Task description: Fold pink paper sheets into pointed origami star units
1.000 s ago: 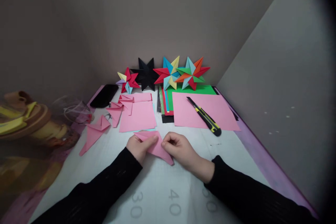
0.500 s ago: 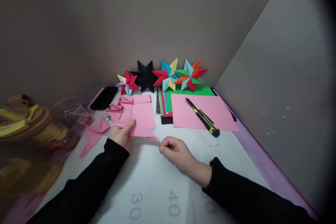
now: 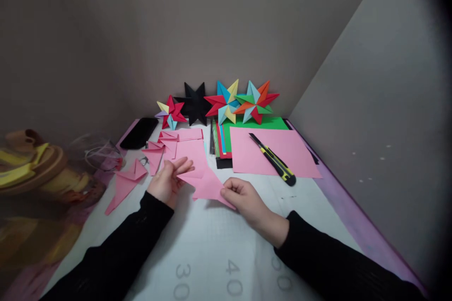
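My right hand (image 3: 243,197) pinches the near corner of a flat pink paper sheet (image 3: 208,184) that lies tilted just above the white cutting mat (image 3: 212,254). The fingers of my left hand (image 3: 168,179) are stretched out and spread, with their tips against the sheet's left edge. Right behind the sheet lies a small stack of pink squares (image 3: 192,149). Several folded pink pieces lie to the left: a long pointed one (image 3: 124,182) and smaller ones (image 3: 155,153).
A large pink sheet (image 3: 278,150) carries a yellow-black utility knife (image 3: 272,159). Coloured paper stack (image 3: 221,140) sits behind it. Paper stars (image 3: 226,101) lean on the back wall. A black case (image 3: 140,132) and yellow-brown clutter (image 3: 35,169) lie left. Grey walls enclose the back and right.
The folded pink piece both hands held has gone to the left. My left hand reached the pink stack, and a flat sheet now sits between both hands.
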Demonstrator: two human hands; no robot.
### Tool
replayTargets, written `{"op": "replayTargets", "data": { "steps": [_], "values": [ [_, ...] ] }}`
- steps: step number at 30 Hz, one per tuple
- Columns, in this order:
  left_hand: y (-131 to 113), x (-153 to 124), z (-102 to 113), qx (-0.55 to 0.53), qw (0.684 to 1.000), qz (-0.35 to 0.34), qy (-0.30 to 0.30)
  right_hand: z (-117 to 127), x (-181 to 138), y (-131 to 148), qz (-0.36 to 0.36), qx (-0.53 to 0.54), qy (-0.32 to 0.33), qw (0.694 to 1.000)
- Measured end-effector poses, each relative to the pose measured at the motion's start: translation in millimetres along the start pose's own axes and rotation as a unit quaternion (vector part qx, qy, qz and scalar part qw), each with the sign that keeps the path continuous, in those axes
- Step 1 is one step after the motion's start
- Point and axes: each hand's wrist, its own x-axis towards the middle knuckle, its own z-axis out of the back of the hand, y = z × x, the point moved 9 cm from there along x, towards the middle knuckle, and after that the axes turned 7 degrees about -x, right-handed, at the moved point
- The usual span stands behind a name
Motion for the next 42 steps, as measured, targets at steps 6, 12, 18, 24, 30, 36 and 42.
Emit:
{"op": "replayTargets", "data": {
  "steps": [6, 12, 18, 24, 30, 36, 42],
  "values": [
    [-18.8, -4.4, -19.9, 0.123, 0.985, -0.050, 0.106, 8.9, 4.2, 6.9, 0.049, -0.037, -0.006, 0.998],
    [10.5, -19.7, -38.2, 0.225, 0.953, 0.022, 0.199, 25.3, 8.3, -1.9, 0.061, -0.040, -0.082, 0.994],
    [0.0, -19.0, -34.0, 0.372, 0.906, -0.109, 0.168, 25.9, 6.7, 5.2, 0.104, -0.062, -0.076, 0.990],
    [-2.1, -22.1, -38.2, 0.479, 0.841, -0.166, 0.187, 18.0, -1.0, 26.8, 0.165, -0.189, -0.071, 0.965],
    [1.2, -28.2, -45.3, 0.554, 0.770, -0.223, 0.225, 7.2, 1.4, 18.6, 0.123, -0.223, -0.026, 0.967],
    [11.7, -40.9, -53.3, 0.584, 0.710, -0.265, 0.291, -10.0, 2.9, 0.7, 0.035, -0.096, 0.090, 0.991],
    [13.4, -44.9, -59.5, 0.508, 0.779, -0.202, 0.307, -6.7, 3.4, -9.9, -0.010, -0.084, 0.077, 0.993]
  ]
}}
